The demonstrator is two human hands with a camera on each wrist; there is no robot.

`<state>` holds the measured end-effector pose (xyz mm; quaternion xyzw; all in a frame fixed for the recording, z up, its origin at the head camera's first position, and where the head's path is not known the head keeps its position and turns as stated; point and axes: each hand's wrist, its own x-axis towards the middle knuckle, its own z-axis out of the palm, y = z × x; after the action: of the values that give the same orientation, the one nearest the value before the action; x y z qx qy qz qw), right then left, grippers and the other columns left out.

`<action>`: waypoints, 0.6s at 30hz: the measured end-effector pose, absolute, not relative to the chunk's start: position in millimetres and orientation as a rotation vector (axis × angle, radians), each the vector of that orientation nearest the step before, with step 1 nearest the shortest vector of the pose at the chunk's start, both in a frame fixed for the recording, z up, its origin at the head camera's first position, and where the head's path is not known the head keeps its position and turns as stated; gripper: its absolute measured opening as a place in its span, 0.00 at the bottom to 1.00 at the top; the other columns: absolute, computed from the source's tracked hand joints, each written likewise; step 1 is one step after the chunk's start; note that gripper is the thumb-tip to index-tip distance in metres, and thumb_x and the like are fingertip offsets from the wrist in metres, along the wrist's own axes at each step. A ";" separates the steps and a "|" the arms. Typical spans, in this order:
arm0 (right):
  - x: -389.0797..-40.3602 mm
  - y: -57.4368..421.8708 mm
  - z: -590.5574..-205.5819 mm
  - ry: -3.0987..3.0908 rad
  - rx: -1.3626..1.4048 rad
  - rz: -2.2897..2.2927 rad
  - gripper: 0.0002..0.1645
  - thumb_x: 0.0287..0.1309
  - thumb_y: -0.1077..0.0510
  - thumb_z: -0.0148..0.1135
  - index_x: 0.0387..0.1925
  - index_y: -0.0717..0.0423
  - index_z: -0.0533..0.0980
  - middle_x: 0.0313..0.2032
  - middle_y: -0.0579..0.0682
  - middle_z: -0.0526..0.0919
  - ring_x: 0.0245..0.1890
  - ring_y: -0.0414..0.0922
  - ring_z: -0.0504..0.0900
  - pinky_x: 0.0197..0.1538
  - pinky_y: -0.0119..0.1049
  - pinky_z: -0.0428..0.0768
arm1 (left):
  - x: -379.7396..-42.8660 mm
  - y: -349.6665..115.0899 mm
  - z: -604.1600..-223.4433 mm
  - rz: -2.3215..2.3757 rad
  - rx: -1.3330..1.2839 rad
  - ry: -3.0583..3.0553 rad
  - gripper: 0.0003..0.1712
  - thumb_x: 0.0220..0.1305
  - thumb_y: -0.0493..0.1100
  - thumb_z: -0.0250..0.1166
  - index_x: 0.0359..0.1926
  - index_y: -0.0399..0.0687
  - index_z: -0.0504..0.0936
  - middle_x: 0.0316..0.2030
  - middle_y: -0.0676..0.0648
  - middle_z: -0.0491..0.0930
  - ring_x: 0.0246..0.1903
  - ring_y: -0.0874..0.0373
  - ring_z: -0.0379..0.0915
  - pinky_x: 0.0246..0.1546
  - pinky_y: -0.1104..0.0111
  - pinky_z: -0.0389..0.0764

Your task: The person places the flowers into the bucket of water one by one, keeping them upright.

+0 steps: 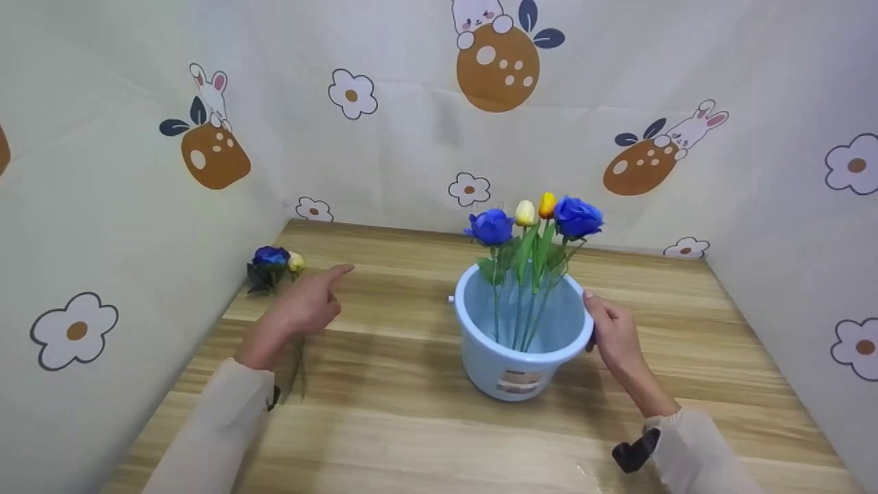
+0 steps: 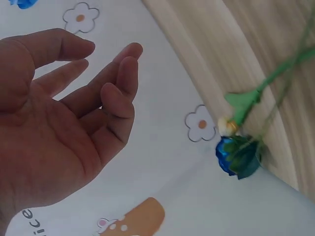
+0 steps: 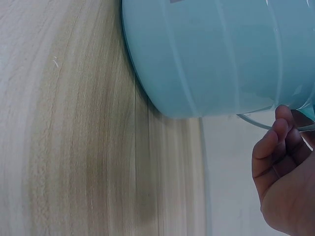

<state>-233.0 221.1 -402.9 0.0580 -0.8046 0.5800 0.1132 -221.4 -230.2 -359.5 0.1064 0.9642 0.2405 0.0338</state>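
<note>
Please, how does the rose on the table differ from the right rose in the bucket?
The table rose lies on the table; the right rose stands, leaning, in the bucket. The table rose looks dark blue; the right rose looks brighter blue. Both have blue petals and green stems.

Soft, diffuse light fills the head view, paling the near part of the tabletop (image 1: 411,446), while a faint, soft-edged shadow lies beside the bucket (image 1: 506,362). The left wrist view looks dimmer and greyer, its blue flower (image 2: 238,156) slightly soft. The right wrist view has a cool cast, with thin bright reflections on the bucket's side.
</note>
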 end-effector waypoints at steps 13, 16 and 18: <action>-230.9 221.6 -399.0 -2.374 0.163 1.710 0.30 0.70 0.50 0.47 0.21 0.71 0.73 0.13 0.49 0.73 0.13 0.50 0.72 0.17 0.35 0.73 | -228.9 -257.8 -389.5 0.505 0.079 2.863 0.35 0.58 0.32 0.54 0.68 0.42 0.63 0.59 0.31 0.70 0.37 0.46 0.70 0.26 0.62 0.71; -231.1 221.2 -399.3 -2.382 0.153 1.717 0.30 0.70 0.50 0.47 0.22 0.70 0.73 0.13 0.49 0.73 0.14 0.51 0.72 0.18 0.36 0.73 | -228.3 -260.6 -396.6 0.508 0.039 2.826 0.33 0.59 0.32 0.53 0.68 0.41 0.63 0.60 0.30 0.69 0.41 0.45 0.70 0.33 0.57 0.75; -231.0 220.5 -399.4 -2.372 0.153 1.722 0.29 0.70 0.50 0.48 0.21 0.70 0.73 0.12 0.49 0.73 0.14 0.53 0.72 0.17 0.35 0.73 | -227.4 -262.2 -402.1 0.501 0.025 2.806 0.32 0.60 0.33 0.54 0.67 0.40 0.64 0.59 0.31 0.70 0.45 0.44 0.71 0.42 0.52 0.75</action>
<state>-231.0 220.5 -399.4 0.0519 -0.8039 0.5834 0.1030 -227.4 -262.2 -402.1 0.0087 0.9740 0.1740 0.1451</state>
